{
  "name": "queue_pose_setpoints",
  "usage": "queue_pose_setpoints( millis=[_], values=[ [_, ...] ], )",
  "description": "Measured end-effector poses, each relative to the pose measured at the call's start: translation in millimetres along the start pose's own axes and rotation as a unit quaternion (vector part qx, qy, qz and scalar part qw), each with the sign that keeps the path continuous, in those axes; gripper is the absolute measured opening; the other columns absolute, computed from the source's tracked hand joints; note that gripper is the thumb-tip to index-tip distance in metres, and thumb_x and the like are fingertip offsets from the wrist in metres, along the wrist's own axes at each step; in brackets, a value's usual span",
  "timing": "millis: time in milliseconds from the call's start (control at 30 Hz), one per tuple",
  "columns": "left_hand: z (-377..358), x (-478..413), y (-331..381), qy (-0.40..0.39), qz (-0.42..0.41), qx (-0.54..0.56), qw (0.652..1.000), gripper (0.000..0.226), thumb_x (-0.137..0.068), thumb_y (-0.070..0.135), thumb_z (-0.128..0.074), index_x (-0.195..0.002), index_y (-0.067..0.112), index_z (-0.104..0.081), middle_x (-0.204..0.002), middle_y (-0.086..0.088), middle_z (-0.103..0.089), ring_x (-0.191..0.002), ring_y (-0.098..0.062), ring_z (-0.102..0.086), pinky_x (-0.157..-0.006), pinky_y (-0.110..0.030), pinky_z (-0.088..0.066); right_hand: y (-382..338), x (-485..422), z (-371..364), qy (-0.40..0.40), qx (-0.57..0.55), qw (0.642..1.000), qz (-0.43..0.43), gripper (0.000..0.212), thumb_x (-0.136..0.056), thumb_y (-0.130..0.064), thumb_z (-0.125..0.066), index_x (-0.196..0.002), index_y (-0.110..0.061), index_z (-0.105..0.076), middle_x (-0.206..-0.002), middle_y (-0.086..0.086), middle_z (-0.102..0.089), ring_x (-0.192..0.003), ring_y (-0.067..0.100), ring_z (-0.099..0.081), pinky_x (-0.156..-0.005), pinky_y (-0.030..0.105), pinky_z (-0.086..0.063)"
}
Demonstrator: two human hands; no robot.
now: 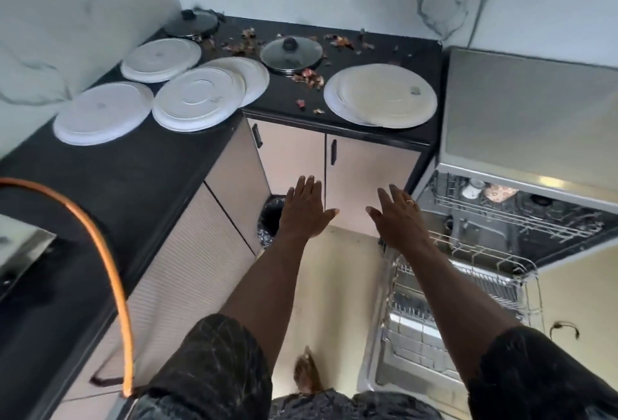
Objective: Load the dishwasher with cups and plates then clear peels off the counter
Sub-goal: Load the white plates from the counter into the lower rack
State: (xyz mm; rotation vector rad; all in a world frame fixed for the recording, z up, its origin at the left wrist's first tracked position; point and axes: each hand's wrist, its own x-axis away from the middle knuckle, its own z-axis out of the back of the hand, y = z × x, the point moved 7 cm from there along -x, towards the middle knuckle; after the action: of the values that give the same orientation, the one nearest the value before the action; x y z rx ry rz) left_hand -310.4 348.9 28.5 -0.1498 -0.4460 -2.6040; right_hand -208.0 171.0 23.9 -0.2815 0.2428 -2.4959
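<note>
— Plates (197, 100), where are ours?
— On the counter (150, 165) among peels (307, 77); cups (473, 188) sit in the open dishwasher (535, 118). Our left hand (307, 207) and right hand (399, 215) hover spread, empty.

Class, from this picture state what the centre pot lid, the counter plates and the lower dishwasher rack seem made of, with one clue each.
Pot lid: likely glass, see-through and glossy, with a metal rim and dark knob.
Plates: probably ceramic or melamine, white and smooth.
Lower rack: coated metal wire, a thin pale grid.
</note>
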Motion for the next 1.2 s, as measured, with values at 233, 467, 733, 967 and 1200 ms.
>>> queue_pose_setpoints(
  millis=[233, 467, 733, 967, 1200],
  values=[
    [25.4, -27.7, -36.7, 0.014, 0.002, -0.034, 0.999, 0.084, -0.097, 0.06, -0.044, -0.158, 0.01, -0.015, -0.167, -0.008, -0.005, -0.154, -0.023, 0.002, -0.124, -0.044, -0.008, -47.4, -47.4, 10.0, 0.015, -0.019, 0.999, 0.026, 0.062, -0.105, -0.051, -0.04, -0.156, -0.017, -0.03, -0.165, 0.016, -0.023, -0.151, 0.035, -0.023, -0.122, 0.048, -0.023],
    [36.0, -78.3, -31.9, 0.011, -0.028, -0.025, 0.999, 0.081, -0.098, 0.056, -0.046, -0.158, 0.011, -0.015, -0.167, -0.007, -0.004, -0.154, -0.023, 0.004, -0.124, -0.043, -0.005, -46.9, -105.0, 21.0, 0.034, -0.025, 0.999, 0.011, 0.063, -0.104, -0.05, -0.042, -0.156, -0.017, -0.03, -0.165, 0.016, -0.024, -0.151, 0.036, -0.022, -0.122, 0.048, -0.023],
    [63.7, -180.5, -11.9, 0.034, -0.058, -0.009, 0.998, 0.081, -0.096, 0.054, -0.051, -0.157, 0.009, -0.02, -0.166, -0.009, -0.012, -0.154, -0.023, -0.001, -0.125, -0.043, -0.008, -23.4, -199.0, 45.6, 0.064, -0.045, 0.997, -0.009, 0.062, -0.103, -0.047, -0.046, -0.155, -0.015, -0.035, -0.162, 0.017, -0.028, -0.149, 0.037, -0.027, -0.121, 0.049, -0.024],
    [93.7, -269.7, 17.6, 0.025, -0.058, -0.006, 0.998, 0.082, -0.095, 0.056, -0.053, -0.156, 0.011, -0.022, -0.166, -0.008, -0.013, -0.154, -0.023, -0.003, -0.124, -0.044, -0.006, 16.4, -273.4, 82.5, 0.064, -0.066, 0.995, -0.039, 0.062, -0.103, -0.049, -0.045, -0.154, -0.015, -0.035, -0.163, 0.017, -0.026, -0.148, 0.038, -0.026, -0.12, 0.049, -0.025],
    [95.8, -329.9, 36.8, 0.001, -0.066, -0.026, 0.997, 0.081, -0.095, 0.058, -0.049, -0.156, 0.011, -0.023, -0.165, -0.009, -0.015, -0.153, -0.024, -0.008, -0.123, -0.044, -0.012, 65.7, -307.4, 96.8, 0.061, -0.07, 0.989, -0.114, 0.06, -0.101, -0.049, -0.05, -0.149, -0.012, -0.04, -0.158, 0.02, -0.032, -0.141, 0.042, -0.034, -0.112, 0.051, -0.033]
  ],
)
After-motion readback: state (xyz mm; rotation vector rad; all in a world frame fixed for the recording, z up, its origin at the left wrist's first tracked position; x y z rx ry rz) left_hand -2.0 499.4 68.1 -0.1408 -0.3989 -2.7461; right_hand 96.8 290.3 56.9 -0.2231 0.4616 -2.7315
